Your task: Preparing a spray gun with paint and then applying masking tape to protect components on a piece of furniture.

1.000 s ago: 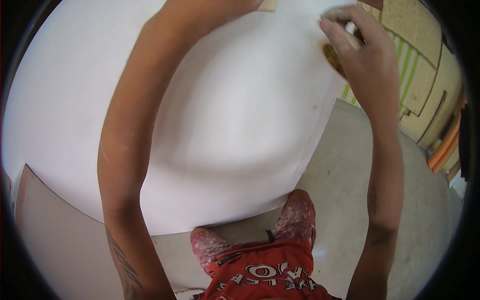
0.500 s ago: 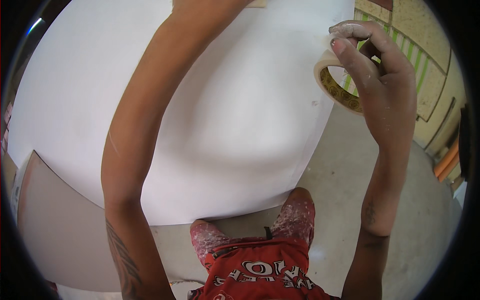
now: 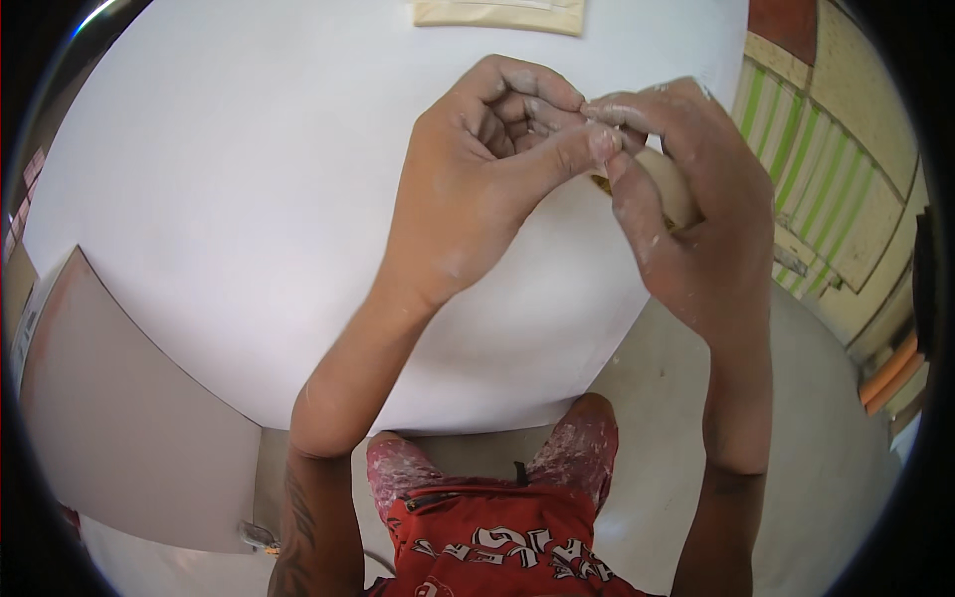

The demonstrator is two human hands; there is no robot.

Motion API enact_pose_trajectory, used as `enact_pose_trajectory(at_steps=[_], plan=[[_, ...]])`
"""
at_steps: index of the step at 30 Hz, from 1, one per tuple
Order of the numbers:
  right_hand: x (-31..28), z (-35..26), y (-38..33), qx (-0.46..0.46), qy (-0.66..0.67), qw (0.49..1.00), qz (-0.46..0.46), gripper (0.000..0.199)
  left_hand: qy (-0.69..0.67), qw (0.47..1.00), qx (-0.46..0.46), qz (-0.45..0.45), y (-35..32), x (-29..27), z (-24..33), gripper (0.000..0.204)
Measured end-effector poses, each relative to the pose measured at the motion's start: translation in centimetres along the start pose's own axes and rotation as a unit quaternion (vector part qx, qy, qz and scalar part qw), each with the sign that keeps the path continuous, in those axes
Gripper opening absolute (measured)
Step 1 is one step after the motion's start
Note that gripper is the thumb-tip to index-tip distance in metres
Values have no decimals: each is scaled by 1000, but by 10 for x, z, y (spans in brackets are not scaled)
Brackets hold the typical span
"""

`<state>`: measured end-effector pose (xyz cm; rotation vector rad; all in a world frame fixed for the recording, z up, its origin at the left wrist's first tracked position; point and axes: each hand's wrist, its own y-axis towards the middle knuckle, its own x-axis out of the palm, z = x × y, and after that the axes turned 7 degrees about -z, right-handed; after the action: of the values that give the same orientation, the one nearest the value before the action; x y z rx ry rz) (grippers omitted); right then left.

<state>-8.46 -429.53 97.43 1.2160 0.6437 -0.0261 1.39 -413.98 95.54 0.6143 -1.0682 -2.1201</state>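
With its fingers curled round it, my right hand (image 3: 711,199) holds a roll of cream masking tape (image 3: 670,189). My left hand (image 3: 463,189) meets it at the fingertips, thumb and forefinger bent in a pinch beside the roll. What lies between those fingertips is hidden by the fingers; a small whitish bit shows there. White dust coats the fingers of both hands. Below them spreads a large white sheet or board (image 3: 249,199) with a smooth surface.
A cream flat piece (image 3: 497,16) lies at the sheet's far edge. Grey panel (image 3: 149,398) stands at the lower left. Green-and-white striped material (image 3: 811,159) and orange rolls or tubes (image 3: 890,373) are on the right. Grey floor (image 3: 676,398) shows beside my legs.
My left hand has come back from the far edge to meet my right hand. The right hand has moved slightly left and lower with the tape roll.
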Motion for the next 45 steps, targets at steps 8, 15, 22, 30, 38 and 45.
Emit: enact_pose_trajectory(at_steps=[8,15,22,30,38,45], plan=[[11,-3,6,7,-11,997,-79,50,159,977,-132,-50,-2,-38,10,14],[-9,23,27,-95,-85,983,-135,46,235,971,3,53,18,-64,14,22],[-49,24,48,-54,-294,925,-233,35,299,945,-27,133,57,-81,27,26],[-38,34,62,-38,-349,919,-181,28,503,843,108,154,51,-50,28,15],[-33,35,75,-30,-426,881,-204,25,546,804,194,133,59,-68,16,9],[-22,25,71,-34,-426,886,-179,24,527,825,163,122,60,-65,13,11]])
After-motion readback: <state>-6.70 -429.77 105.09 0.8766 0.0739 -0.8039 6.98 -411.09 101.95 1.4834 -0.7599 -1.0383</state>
